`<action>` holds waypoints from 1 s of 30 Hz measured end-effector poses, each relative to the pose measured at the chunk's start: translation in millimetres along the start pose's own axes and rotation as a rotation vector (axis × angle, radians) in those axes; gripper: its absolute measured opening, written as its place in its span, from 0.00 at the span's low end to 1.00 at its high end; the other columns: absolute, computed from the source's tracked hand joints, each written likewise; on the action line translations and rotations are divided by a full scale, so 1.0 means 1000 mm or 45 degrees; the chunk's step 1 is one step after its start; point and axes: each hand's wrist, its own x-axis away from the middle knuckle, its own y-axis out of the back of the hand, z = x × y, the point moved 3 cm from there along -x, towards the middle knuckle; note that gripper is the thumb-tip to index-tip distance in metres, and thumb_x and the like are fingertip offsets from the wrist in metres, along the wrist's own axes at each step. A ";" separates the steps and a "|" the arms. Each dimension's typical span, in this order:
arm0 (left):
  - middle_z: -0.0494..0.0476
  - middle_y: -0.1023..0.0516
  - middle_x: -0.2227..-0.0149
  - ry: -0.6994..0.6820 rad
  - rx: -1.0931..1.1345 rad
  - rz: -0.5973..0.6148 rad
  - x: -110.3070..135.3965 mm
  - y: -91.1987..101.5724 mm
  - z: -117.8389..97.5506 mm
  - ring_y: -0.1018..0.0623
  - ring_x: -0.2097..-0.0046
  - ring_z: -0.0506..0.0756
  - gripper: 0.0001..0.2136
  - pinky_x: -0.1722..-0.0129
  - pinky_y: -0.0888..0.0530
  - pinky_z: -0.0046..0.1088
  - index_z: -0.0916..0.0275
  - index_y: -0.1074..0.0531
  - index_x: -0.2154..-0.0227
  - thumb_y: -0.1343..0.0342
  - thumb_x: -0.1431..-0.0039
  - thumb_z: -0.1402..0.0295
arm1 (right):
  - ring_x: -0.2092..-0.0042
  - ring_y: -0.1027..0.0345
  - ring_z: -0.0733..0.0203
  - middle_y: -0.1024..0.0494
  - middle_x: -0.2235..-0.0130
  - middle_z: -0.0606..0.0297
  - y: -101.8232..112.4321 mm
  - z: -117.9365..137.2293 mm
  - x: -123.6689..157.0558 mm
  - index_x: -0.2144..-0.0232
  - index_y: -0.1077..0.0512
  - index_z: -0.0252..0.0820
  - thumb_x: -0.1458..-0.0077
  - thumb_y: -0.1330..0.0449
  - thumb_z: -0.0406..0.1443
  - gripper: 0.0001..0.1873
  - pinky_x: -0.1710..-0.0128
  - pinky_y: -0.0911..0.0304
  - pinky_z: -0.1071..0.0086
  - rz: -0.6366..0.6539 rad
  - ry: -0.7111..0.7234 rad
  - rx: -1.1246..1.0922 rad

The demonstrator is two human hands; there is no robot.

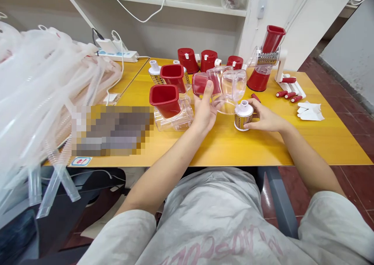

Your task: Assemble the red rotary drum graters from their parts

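Observation:
My left hand (pixel 204 111) grips a clear plastic grater housing with a red chute (pixel 224 86), held tilted just above the yellow table (pixel 263 148). My right hand (pixel 264 117) is closed around a metal grating drum with a white cap (pixel 243 115), which stands on the table just right of the housing's opening. The drum sits outside the housing, close to it.
Two more clear housings with red chutes (pixel 169 101) lie to the left. Red bases (pixel 188 59) and an assembled grater (pixel 267 58) stand at the back. Red handles (pixel 288 94) and white parts (pixel 309 111) lie right. Clear hoses (pixel 43 93) pile up left, near a power strip (pixel 117 54).

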 end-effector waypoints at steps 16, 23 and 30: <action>0.65 0.21 0.21 -0.395 -0.055 0.107 0.023 -0.023 -0.006 0.14 0.25 0.71 0.64 0.25 0.16 0.50 0.40 0.40 0.21 0.09 0.54 0.37 | 0.39 0.11 0.32 0.10 0.39 0.52 -0.071 -0.001 -0.021 0.33 0.22 0.44 0.54 0.11 0.54 0.52 0.28 0.19 0.33 -0.073 -0.038 -0.189; 0.67 0.17 0.33 -0.412 -0.399 0.171 0.024 -0.004 0.000 0.18 0.24 0.72 0.64 0.20 0.23 0.51 0.50 0.37 0.34 0.07 0.69 0.33 | 0.16 0.32 0.28 0.23 0.20 0.53 -0.026 -0.006 -0.009 0.20 0.27 0.55 0.57 0.07 0.52 0.67 0.14 0.35 0.31 0.096 0.089 -0.231; 0.57 0.19 0.41 -0.241 -0.495 0.186 0.026 0.014 0.010 0.17 0.31 0.69 0.61 0.29 0.21 0.46 0.49 0.39 0.41 0.04 0.75 0.46 | 0.16 0.32 0.31 0.34 0.14 0.52 0.011 0.026 0.009 0.11 0.43 0.64 0.50 0.12 0.66 0.76 0.19 0.26 0.35 0.097 0.124 -0.384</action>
